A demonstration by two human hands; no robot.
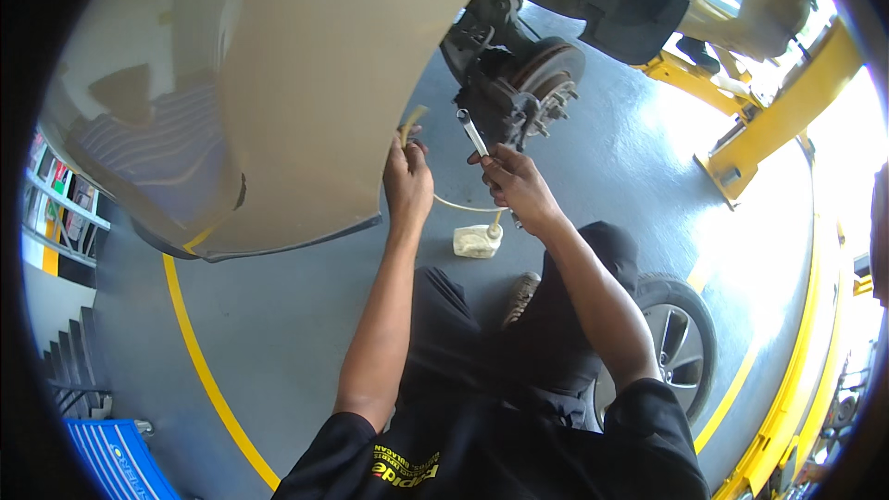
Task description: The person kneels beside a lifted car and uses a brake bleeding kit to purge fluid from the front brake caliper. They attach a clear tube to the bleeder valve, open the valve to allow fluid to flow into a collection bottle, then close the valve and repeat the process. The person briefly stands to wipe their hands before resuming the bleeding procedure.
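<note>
By the left hand (407,183), a yellowish tube (413,121) was pinched. By the right hand (515,183), a wrench (475,136) was gripped low, maybe so its far end was left free near the brake disc (553,68). A cloudy bottle (474,242) was set on the floor (278,324), perhaps so it could be reached by the tube. The tube looked bendy, the wrench silver and shiny.

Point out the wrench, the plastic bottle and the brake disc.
Wrench (475,136): head view, on its shaft.
Plastic bottle (473,242): head view, on its pale body.
Brake disc (553,67): head view, on its face, inside the rim.
</note>
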